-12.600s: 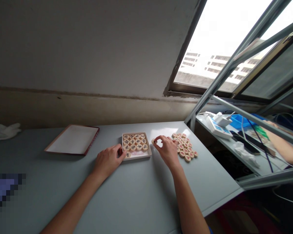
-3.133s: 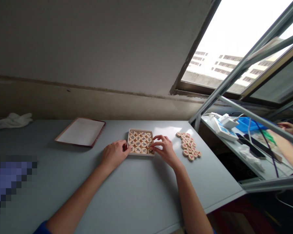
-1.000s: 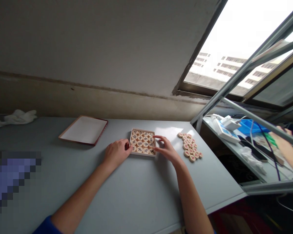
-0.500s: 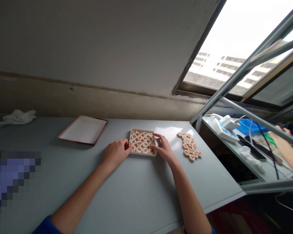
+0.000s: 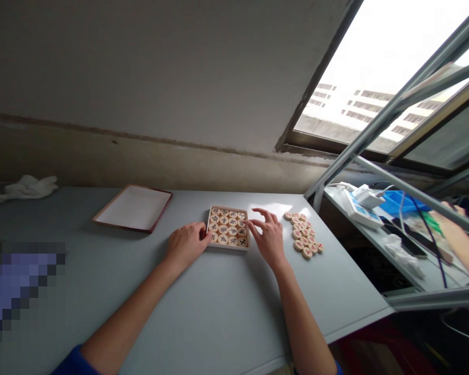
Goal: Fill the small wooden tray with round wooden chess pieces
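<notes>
A shallow white box (image 5: 229, 248) on the desk holds rows of round wooden Chinese chess pieces (image 5: 233, 230) with dark characters. At its left wall, my left hand (image 5: 187, 241) is closed, with the thumb and curled fingers gripping the edge. Just beyond the right wall, my right hand (image 5: 270, 237) is open, fingers apart and nothing between them; the thumb tip is close to the box edge. To the right of that hand lies a loose cluster of Chinese chess pieces with red characters (image 5: 305, 234).
A box lid (image 5: 133, 208) with a dark red rim lies inside-up at the back left. White cloth (image 5: 31, 186) sits at the far left. Past the metal frame (image 5: 336, 166), a second desk carries a power strip (image 5: 361, 211), cables and another person's arm (image 5: 463, 245).
My right hand has come off the box's right wall and moved slightly right, with its fingers spread. My left hand and the box have stayed in place.
</notes>
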The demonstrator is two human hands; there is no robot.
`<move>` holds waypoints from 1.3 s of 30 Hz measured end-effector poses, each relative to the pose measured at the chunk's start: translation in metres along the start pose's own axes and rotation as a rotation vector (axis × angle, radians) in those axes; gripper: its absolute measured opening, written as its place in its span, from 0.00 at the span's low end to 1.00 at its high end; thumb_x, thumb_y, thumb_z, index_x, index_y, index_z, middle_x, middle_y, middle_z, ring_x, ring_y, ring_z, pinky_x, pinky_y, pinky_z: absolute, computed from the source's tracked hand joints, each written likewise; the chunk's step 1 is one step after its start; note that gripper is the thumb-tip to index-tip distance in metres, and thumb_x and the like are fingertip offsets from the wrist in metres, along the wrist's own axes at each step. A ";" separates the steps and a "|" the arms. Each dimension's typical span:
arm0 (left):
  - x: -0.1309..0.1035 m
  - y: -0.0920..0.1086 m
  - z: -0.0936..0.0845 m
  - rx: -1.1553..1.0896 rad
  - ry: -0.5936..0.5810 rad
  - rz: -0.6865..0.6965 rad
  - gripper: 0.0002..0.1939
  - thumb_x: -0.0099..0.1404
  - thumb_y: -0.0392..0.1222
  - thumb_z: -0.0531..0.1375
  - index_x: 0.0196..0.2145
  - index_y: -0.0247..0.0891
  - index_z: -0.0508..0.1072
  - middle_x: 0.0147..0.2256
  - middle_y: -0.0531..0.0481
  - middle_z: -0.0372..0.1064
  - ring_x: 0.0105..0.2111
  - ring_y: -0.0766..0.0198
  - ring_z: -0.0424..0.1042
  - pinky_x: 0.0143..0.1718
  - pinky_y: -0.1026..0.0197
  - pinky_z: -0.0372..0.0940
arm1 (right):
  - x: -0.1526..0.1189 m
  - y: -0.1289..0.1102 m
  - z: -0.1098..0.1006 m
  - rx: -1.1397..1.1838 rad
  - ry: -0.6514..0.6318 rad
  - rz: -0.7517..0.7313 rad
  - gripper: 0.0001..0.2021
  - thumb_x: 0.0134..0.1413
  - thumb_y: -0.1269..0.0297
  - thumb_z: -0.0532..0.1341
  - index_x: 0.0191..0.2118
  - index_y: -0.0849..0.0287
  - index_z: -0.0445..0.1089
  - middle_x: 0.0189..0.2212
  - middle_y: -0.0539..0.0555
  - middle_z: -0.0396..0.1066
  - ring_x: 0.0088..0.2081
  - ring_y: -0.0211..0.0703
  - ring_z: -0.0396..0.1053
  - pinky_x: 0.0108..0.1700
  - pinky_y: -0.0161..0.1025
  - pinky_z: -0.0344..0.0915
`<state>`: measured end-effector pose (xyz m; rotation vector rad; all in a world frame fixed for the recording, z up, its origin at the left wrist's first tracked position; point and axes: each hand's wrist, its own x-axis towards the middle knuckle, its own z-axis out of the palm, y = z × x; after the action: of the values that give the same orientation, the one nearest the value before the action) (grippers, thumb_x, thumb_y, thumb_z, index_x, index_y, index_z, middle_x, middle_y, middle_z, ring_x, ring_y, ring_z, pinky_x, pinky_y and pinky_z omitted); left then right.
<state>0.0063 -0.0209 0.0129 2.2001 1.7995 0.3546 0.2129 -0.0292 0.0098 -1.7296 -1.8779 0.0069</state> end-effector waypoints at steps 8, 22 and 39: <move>0.000 0.001 -0.001 -0.009 -0.011 -0.007 0.13 0.60 0.48 0.49 0.26 0.39 0.68 0.30 0.50 0.71 0.29 0.64 0.69 0.25 0.64 0.51 | -0.002 0.001 -0.003 -0.145 -0.070 -0.106 0.12 0.58 0.58 0.52 0.36 0.47 0.74 0.53 0.48 0.59 0.52 0.50 0.53 0.49 0.51 0.52; 0.000 0.001 -0.001 -0.002 -0.018 -0.014 0.14 0.60 0.48 0.49 0.27 0.40 0.69 0.30 0.49 0.71 0.30 0.63 0.69 0.26 0.65 0.52 | -0.002 0.002 0.008 -0.170 -0.068 -0.082 0.15 0.58 0.59 0.52 0.50 0.46 0.63 0.55 0.51 0.55 0.55 0.49 0.52 0.53 0.52 0.48; -0.003 -0.001 -0.001 0.009 0.028 0.048 0.18 0.64 0.47 0.42 0.27 0.40 0.67 0.30 0.49 0.71 0.30 0.61 0.69 0.26 0.64 0.51 | -0.001 0.010 -0.008 -0.278 0.127 0.098 0.14 0.59 0.66 0.46 0.45 0.57 0.65 0.46 0.59 0.63 0.49 0.54 0.57 0.48 0.51 0.48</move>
<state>0.0043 -0.0231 0.0133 2.2588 1.7679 0.3904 0.2253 -0.0315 0.0118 -1.9549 -1.7652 -0.3333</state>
